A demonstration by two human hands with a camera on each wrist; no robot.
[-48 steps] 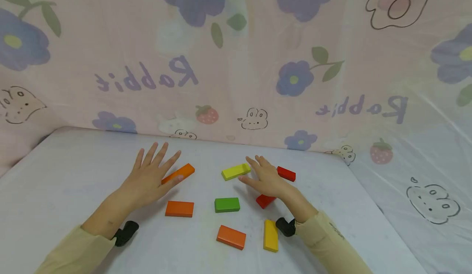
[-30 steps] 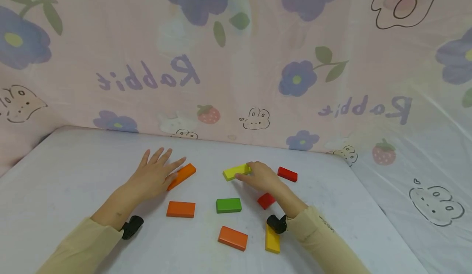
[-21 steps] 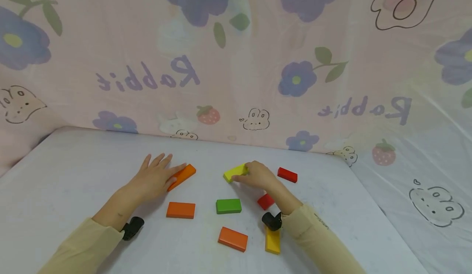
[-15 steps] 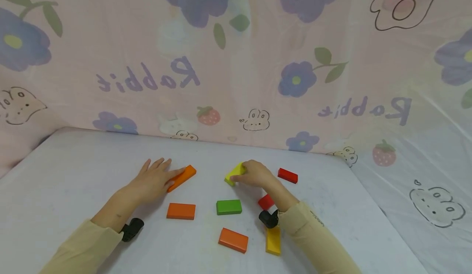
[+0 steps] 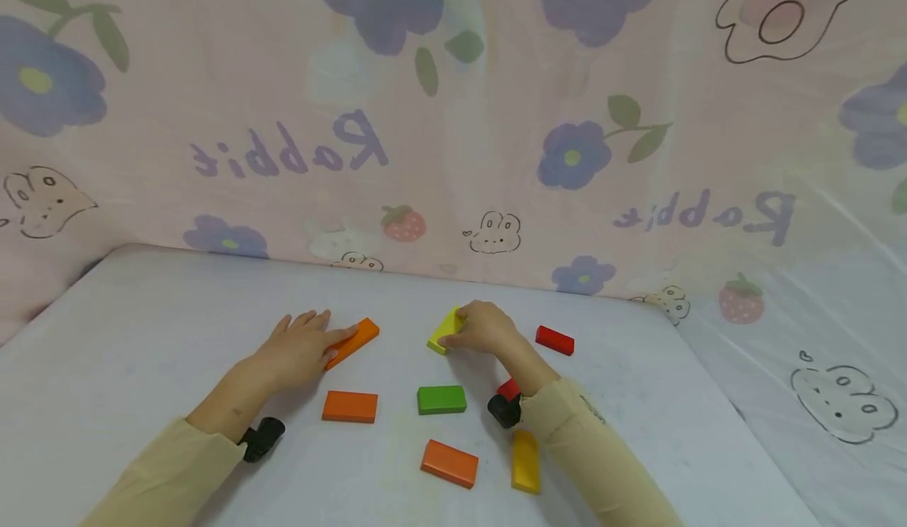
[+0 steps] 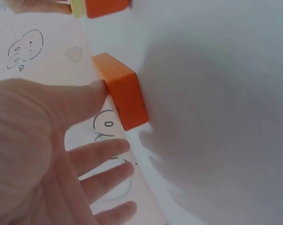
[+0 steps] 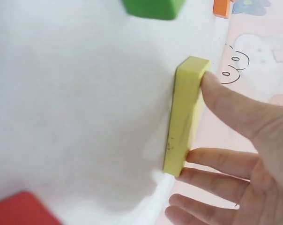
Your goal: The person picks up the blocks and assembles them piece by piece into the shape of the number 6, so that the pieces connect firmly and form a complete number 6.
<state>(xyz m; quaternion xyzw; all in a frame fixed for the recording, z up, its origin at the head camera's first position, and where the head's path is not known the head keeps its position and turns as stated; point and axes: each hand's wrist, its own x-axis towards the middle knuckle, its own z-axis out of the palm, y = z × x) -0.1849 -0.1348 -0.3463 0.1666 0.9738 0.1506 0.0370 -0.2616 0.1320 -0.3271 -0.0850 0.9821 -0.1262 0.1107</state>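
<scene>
The left hand (image 5: 298, 354) is left of the middle in the head view, and its fingers look mostly straight. In the left wrist view, its thumb touches the side of the orange block (image 6: 127, 101). The other fingers seen there are spread, and I can't tell if any touch the block.

The right hand (image 5: 487, 328) is below and a bit right of the middle. It holds the light yellow block (image 7: 182, 119) with its thumb near one end and two fingers at the other. I can't tell if the block is off the table (image 5: 106, 385).

The green block (image 5: 442, 400) lies in the lower middle. A second orange block (image 5: 350, 406) is left of it, and a third orange block (image 5: 449, 464) is at the bottom middle, with the dark yellow block (image 5: 526, 462) to its right. The far red block (image 5: 555, 340) is right of the right hand. The near red block (image 5: 509, 387) is partly hidden by a black thing (image 5: 504, 411) at the sleeve (image 5: 595, 448).
</scene>
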